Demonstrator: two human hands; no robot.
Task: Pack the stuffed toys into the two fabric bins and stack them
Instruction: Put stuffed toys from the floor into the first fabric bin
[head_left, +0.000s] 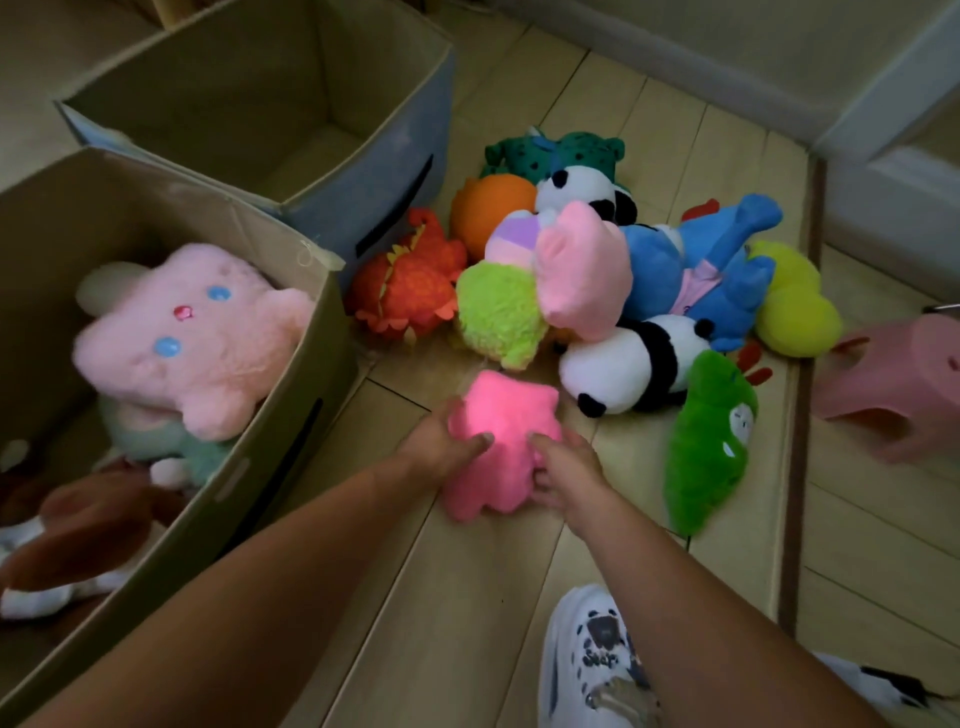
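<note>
Head view shows both hands closed on a bright pink toy (501, 441) that lies on the wooden floor (457, 597). The left hand (441, 441) presses its left side, and the right hand (563, 467) holds its lower right edge, so the toy sits between them. Nearer to the person, a white shoe (587, 654) stands on the floor.

Just beside the left arm is the near fabric bin (270, 467). Inside it a big pale pink plush (187, 338) leans on top of a mint toy (156, 431), and a brown and white toy (78, 540) lies lower in the bin.

To the right of the hands lies a green toy (709, 441). Behind the held toy is the pile: a panda (634, 364), a lime green toy (498, 312), a red toy (410, 286), a light pink toy (582, 270), a blue toy (701, 265) and a yellow toy (795, 301). Further back are an orange toy (488, 208), a second panda (582, 192) and a dark green toy (556, 150).

The far fabric bin (363, 197) stands behind the near one, touching it. A pink stool (904, 374) stands near the right edge.
</note>
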